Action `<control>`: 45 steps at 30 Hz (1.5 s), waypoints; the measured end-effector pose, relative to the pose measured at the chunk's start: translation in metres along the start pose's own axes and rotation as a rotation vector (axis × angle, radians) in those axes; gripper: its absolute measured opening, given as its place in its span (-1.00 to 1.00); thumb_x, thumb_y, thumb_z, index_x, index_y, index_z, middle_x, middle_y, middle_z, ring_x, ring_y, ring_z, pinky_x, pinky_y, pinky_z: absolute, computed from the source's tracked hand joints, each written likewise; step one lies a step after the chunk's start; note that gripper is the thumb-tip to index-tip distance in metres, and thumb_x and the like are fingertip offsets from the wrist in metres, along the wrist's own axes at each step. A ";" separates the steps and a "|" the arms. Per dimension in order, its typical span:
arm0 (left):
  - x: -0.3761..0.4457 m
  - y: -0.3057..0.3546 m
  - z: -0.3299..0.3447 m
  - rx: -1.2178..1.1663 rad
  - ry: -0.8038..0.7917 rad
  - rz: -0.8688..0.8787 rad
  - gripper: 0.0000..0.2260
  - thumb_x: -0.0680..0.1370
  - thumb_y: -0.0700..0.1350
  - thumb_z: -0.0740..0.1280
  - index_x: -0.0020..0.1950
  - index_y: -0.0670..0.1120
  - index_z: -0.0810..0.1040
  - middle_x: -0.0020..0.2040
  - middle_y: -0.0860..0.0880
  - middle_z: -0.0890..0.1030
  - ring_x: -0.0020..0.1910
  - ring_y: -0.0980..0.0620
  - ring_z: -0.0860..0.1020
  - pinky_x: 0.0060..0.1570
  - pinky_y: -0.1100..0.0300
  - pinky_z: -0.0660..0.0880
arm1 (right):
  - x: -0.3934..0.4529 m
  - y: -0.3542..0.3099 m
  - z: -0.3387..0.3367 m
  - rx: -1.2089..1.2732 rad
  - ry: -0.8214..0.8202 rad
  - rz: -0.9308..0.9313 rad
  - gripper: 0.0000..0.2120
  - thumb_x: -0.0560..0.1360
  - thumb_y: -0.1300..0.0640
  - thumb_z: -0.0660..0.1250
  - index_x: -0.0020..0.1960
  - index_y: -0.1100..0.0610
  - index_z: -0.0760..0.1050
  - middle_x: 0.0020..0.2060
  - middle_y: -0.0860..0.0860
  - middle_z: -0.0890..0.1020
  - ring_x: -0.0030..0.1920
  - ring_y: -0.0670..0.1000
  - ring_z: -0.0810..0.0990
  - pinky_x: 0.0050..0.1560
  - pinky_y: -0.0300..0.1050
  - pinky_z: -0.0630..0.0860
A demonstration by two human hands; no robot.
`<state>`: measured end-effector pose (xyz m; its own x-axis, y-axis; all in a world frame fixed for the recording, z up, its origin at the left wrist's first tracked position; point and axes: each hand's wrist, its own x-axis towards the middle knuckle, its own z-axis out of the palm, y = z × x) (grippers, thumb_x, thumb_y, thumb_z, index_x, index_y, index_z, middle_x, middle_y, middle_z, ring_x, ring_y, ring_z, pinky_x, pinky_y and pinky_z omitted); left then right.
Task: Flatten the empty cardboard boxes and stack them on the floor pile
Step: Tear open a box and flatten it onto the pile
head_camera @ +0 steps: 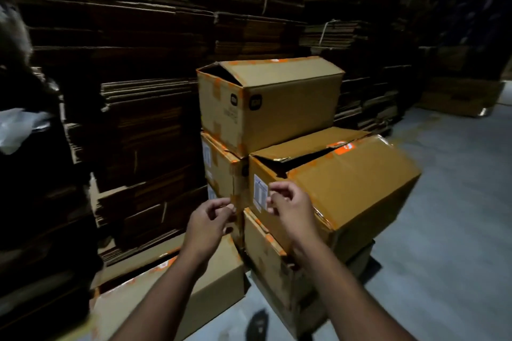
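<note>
Two hands: both raised in front of a cluster of cardboard boxes, forearms reaching in from the bottom of the view.
Left hand [212, 220]: fingers curled inward, thumb and fingertips close together near the vertical edge of the middle-left box [221, 171]; whether they pinch anything there is too blurred to tell.
Right hand [291, 207]: fingers curled, fingertips bunched right at the white label [260, 196] on the end face of the tilted box [346, 183]; whether it nips the label's edge or a strip of tape cannot be told.
Tilted box: just beyond the right hand, leaning down to the right, its top flap ajar with a dark gap beneath, orange tape along its seams.
Top box [271, 102]: above and beyond both hands, sitting upright on the middle-left box, one end flap lifted open, a dark logo on its near corner.
Lower box [266, 252]: under the tilted box, directly below the right wrist, orange tape patches on its side.
Long low box [216, 282]: on the floor [443, 202] under the left forearm, lying lengthwise towards the lower left.
Flattened cardboard stacks [155, 36]: tall bundles tied with white strapping, filling the wall behind and to the left of the boxes, well apart from the hands.
Floor: grey concrete, bare to the right of the boxes.
Plastic sheet [16, 127]: pale, crumpled, at the left edge.
</note>
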<state>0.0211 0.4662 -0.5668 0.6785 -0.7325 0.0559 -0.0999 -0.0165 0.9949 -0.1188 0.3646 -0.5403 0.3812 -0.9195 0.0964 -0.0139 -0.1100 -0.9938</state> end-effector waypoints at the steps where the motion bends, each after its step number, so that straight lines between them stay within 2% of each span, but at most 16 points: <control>1: 0.006 0.001 0.015 0.011 -0.027 0.001 -0.81 0.63 -0.11 0.35 0.24 -0.01 0.59 0.07 0.00 0.68 0.05 0.07 0.66 -0.03 0.15 0.59 | 0.006 0.000 -0.014 -0.048 0.052 -0.004 -0.88 0.60 0.12 0.33 0.09 -0.06 0.55 -0.03 -0.07 0.64 -0.06 -0.08 0.65 -0.14 -0.15 0.65; 4: 0.026 0.009 0.057 0.066 -0.064 0.039 -0.65 0.61 -0.07 0.36 0.40 -0.01 0.48 0.10 0.05 0.64 0.09 0.06 0.63 0.13 -0.04 0.61 | 0.022 0.008 -0.052 -0.349 0.217 -0.132 -0.80 0.54 0.08 0.42 0.13 -0.09 0.52 0.10 -0.13 0.52 0.05 -0.15 0.55 -0.10 -0.22 0.59; 7: 0.055 0.020 0.090 0.189 -0.056 0.105 -0.53 0.60 -0.05 0.40 0.48 0.00 0.37 0.24 0.05 0.58 0.15 0.09 0.57 0.17 0.06 0.55 | 0.036 0.024 -0.072 -0.720 0.294 -0.226 -0.52 0.46 -0.10 0.48 0.32 -0.07 0.45 0.23 -0.11 0.45 0.26 -0.09 0.41 0.19 -0.04 0.55; 10: 0.087 0.026 0.109 0.337 -0.079 0.147 -0.48 0.57 -0.05 0.43 0.49 0.00 0.35 0.39 -0.02 0.48 0.30 0.04 0.50 0.19 0.10 0.50 | 0.048 0.045 -0.076 -1.063 0.244 -0.093 -0.21 0.42 -0.35 0.38 0.50 0.01 0.27 0.46 -0.01 0.34 0.49 0.01 0.23 0.50 0.25 0.16; 12: 0.102 0.029 0.117 0.461 -0.089 0.182 -0.44 0.57 -0.05 0.44 0.52 0.00 0.32 0.45 -0.02 0.41 0.38 0.00 0.45 0.25 0.06 0.48 | 0.051 0.056 -0.076 -1.159 0.266 -0.063 -0.16 0.42 -0.42 0.31 0.54 0.01 0.22 0.53 -0.01 0.26 0.56 0.03 0.14 0.49 0.43 -0.03; 15: 0.120 0.031 0.125 0.604 -0.103 0.222 -0.37 0.58 -0.09 0.43 0.59 -0.01 0.23 0.54 -0.02 0.30 0.49 -0.05 0.33 0.39 0.00 0.38 | 0.053 0.062 -0.076 -1.121 0.313 -0.046 -0.16 0.43 -0.43 0.27 0.56 -0.01 0.21 0.56 -0.02 0.23 0.59 0.03 0.07 0.46 0.52 -0.11; 17: 0.132 0.028 0.128 0.675 -0.125 0.237 -0.31 0.57 -0.11 0.44 0.62 -0.01 0.17 0.57 -0.02 0.27 0.54 -0.06 0.25 0.47 -0.03 0.30 | 0.053 0.064 -0.075 -1.034 0.352 -0.024 -0.16 0.43 -0.40 0.30 0.56 0.01 0.23 0.56 -0.01 0.24 0.59 0.04 0.06 0.47 0.50 -0.04; 20: 0.144 0.021 0.134 0.700 -0.148 0.232 -0.32 0.58 -0.10 0.43 0.62 0.00 0.17 0.57 -0.03 0.28 0.54 -0.06 0.25 0.49 -0.08 0.30 | 0.048 0.065 -0.075 -0.946 0.414 -0.044 -0.17 0.46 -0.30 0.35 0.58 0.08 0.19 0.55 0.03 0.27 0.58 0.05 0.10 0.51 0.40 0.06; 24: 0.147 0.014 0.141 0.809 -0.051 0.291 -0.40 0.59 0.04 0.39 0.58 -0.02 0.27 0.50 -0.04 0.38 0.49 -0.05 0.29 0.47 -0.08 0.30 | 0.034 0.067 -0.080 -0.902 0.467 -0.091 -0.05 0.46 0.03 0.49 0.62 0.12 -0.04 0.60 0.07 0.14 0.60 0.08 0.05 0.51 0.19 0.23; 27: 0.144 0.008 0.139 0.838 -0.032 0.348 -0.51 0.62 0.03 0.33 0.53 -0.02 0.35 0.42 -0.05 0.43 0.41 -0.05 0.36 0.42 -0.10 0.34 | 0.027 0.069 -0.087 -0.818 0.577 -0.094 -0.05 0.43 0.25 0.50 0.62 0.13 -0.02 0.61 0.06 0.08 0.61 0.08 0.01 0.51 0.04 0.19; 29: 0.139 0.006 0.138 0.861 -0.038 0.426 -0.59 0.66 0.04 0.25 0.51 0.01 0.40 0.38 -0.05 0.43 0.38 -0.05 0.38 0.40 -0.15 0.33 | 0.027 0.071 -0.093 -0.747 0.629 -0.128 -0.09 0.42 0.37 0.46 0.59 0.10 0.02 0.59 0.04 0.14 0.60 0.07 0.06 0.53 0.09 0.22; 32: 0.130 0.010 0.133 0.826 -0.042 0.460 -0.62 0.67 0.04 0.23 0.49 0.01 0.44 0.35 -0.07 0.43 0.35 -0.05 0.38 0.38 -0.10 0.35 | 0.024 0.073 -0.099 -0.672 0.706 -0.209 -0.17 0.40 0.50 0.38 0.55 0.10 0.17 0.53 0.04 0.28 0.56 0.09 0.19 0.41 0.21 0.41; 35: 0.122 0.011 0.125 0.744 -0.066 0.388 -0.50 0.63 0.07 0.32 0.54 -0.04 0.35 0.43 -0.08 0.36 0.43 -0.07 0.33 0.42 0.00 0.34 | 0.018 0.068 -0.108 -0.605 0.797 -0.313 -0.25 0.40 0.57 0.30 0.52 0.14 0.28 0.48 0.03 0.37 0.52 0.08 0.29 0.33 0.23 0.49; 39: 0.111 0.006 0.103 0.647 -0.080 0.175 -0.30 0.57 0.05 0.42 0.62 -0.01 0.18 0.54 -0.10 0.28 0.49 -0.12 0.31 0.42 -0.08 0.37 | -0.001 0.059 -0.121 -0.597 0.839 -0.433 -0.25 0.40 0.61 0.27 0.48 0.11 0.30 0.43 0.05 0.45 0.47 0.07 0.37 0.38 0.11 0.41; 42: 0.098 -0.002 0.088 0.567 -0.064 0.053 -0.33 0.58 0.01 0.41 0.63 0.01 0.19 0.54 -0.13 0.31 0.46 -0.17 0.36 0.34 -0.08 0.44 | -0.020 0.054 -0.129 -0.630 0.815 -0.481 -0.23 0.37 0.63 0.28 0.47 0.12 0.30 0.40 0.06 0.48 0.44 0.05 0.38 0.38 0.10 0.30; 45: 0.081 -0.003 0.075 0.467 -0.051 -0.044 -0.42 0.60 -0.08 0.36 0.60 0.07 0.26 0.50 -0.14 0.38 0.40 -0.18 0.42 0.24 -0.01 0.49 | -0.034 0.049 -0.144 -0.647 0.779 -0.510 -0.26 0.36 0.63 0.28 0.46 0.17 0.38 0.37 0.05 0.49 0.41 0.07 0.42 0.33 0.15 0.42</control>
<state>0.0214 0.3559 -0.5720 0.6536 -0.7569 -0.0012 -0.3969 -0.3441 0.8509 -0.2652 0.3361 -0.5848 -0.1973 -0.6712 0.7145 -0.5833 -0.5054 -0.6359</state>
